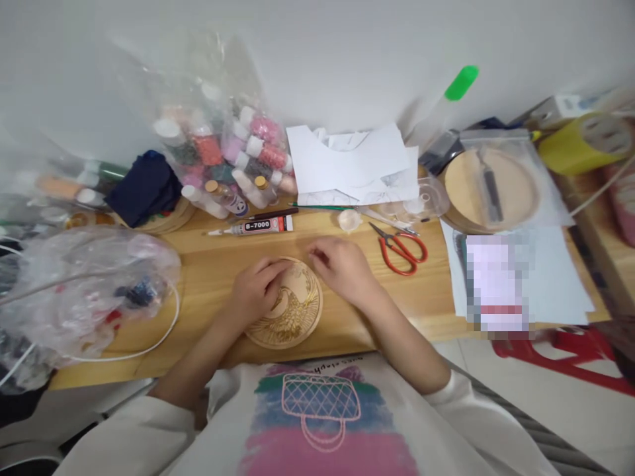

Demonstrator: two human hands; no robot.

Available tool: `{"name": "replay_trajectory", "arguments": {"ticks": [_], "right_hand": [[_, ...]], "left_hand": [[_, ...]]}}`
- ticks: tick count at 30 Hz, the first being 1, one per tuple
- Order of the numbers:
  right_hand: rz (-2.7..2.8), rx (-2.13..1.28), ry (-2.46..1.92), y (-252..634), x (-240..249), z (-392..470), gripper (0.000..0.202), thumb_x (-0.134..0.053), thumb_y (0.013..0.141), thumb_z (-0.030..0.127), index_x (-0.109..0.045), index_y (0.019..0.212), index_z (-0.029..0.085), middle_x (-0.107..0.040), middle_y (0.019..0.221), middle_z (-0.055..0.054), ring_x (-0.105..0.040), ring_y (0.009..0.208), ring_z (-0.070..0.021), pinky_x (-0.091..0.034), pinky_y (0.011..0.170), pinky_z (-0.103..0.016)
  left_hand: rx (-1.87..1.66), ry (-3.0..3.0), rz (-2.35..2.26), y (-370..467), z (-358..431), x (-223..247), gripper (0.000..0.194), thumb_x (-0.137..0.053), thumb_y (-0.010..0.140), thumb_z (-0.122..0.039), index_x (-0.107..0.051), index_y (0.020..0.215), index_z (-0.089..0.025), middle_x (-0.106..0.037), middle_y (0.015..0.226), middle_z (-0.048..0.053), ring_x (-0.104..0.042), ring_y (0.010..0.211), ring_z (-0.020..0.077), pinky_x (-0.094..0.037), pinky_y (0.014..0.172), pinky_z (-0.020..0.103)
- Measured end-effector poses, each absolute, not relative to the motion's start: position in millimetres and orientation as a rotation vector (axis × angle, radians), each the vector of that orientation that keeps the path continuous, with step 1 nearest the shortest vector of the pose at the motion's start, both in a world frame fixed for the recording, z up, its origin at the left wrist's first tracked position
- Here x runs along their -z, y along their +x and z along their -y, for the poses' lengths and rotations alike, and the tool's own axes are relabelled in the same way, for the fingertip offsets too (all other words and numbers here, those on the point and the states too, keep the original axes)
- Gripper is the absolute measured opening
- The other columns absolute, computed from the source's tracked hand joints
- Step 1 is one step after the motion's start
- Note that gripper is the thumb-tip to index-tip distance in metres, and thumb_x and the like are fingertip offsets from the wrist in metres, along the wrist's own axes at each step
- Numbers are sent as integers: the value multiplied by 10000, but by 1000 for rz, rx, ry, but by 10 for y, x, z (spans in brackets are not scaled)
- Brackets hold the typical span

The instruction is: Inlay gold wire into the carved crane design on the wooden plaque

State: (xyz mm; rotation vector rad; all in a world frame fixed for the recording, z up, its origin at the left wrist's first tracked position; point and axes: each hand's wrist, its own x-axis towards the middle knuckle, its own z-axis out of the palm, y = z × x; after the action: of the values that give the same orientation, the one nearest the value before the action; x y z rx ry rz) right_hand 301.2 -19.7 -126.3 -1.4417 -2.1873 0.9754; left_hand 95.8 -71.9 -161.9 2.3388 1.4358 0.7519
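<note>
The left hand (256, 288) touches a round, gold-patterned wooden disc (300, 311) at its ten o'clock; the right hand (343, 267) curls at two; both grips unclear. A slim black-labelled tube (258, 226) at eleven reads "B-7000".

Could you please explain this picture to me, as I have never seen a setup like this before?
Of course. There is no machine here: a person works with two bare hands, and the single picture comes from a camera worn on their head, looking forward and down.

On the pale wooden table, the left hand rests on a round, light wooden disc with a golden line pattern. The right hand is just beside it, fingers drawn together; whether they pinch something small, I cannot tell.

Beyond the hands are a black, white and red B-7000 tube, red-handled scissors with dark blades and a stack of white paper sheets.
</note>
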Motion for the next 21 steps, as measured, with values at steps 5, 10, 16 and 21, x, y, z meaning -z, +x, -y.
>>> {"name": "replay_trajectory", "arguments": {"ticks": [5,10,16,21], "right_hand": [[2188,-1076,-1456,3024,1356,123,184,-545,840,118,-715,873,183,-731,851,-45,-642,752,-172,-446,681,-270],[2203,-1092,-1447,2993,1428,115,189,-531,852,131,-707,904,178,-730,870,-51,-639,763,-166,-446,701,-275],[2284,-1088,-1336,3223,1129,228,180,-536,868,202,-715,865,191,-743,827,-34,-652,732,-153,-449,675,-262],[1782,-624,-2092,3588,925,453,120,-605,786,274,-702,786,202,-704,715,-39,-611,634,-187,-431,624,-302]], "left_hand": [[-779,2319,-1461,978,745,1595,264,-477,917,-83,-645,1084,-199,-687,1011,17,-673,919,139,-552,785,232],[-798,2298,-1479,979,754,1610,285,-448,930,-103,-647,1104,-207,-691,1029,31,-673,936,154,-555,800,248],[-827,2317,-1451,989,729,1646,281,-446,941,-121,-668,1093,-203,-693,1034,32,-667,935,147,-545,824,241],[-842,2278,-1497,997,711,1693,299,-418,939,-98,-678,1051,-195,-693,1000,39,-668,903,152,-540,793,256]]}}
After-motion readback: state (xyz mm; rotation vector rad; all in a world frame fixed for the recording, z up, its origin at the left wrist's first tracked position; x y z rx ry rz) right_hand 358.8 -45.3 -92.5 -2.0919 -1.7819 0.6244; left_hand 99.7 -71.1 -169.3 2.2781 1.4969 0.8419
